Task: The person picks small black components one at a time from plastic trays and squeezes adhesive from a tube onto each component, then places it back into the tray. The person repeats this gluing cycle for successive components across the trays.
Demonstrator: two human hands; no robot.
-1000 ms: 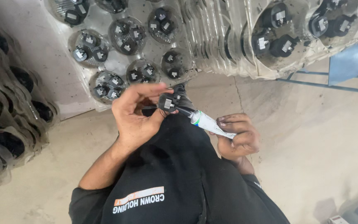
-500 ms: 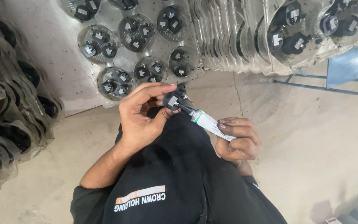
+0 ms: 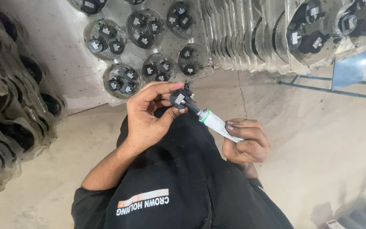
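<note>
Head view: left hand (image 3: 149, 118) pinches a small black part (image 3: 178, 99) at chest height, right hand (image 3: 245, 142) is closed round a white tube (image 3: 217, 123) w/ nozzle touching the part, so application looks underway, not finished; clear trays (image 3: 119, 55) of like parts lie on the floor (image 3: 318, 127) ahead, filled or not, can't tell. Vs. 0.5 s ago: grip and tube contact unchanged, hands approx. same spot, view slightly shifted.

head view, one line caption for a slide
Left hand holds a small black part against the white tube gripped in the right hand.
</note>
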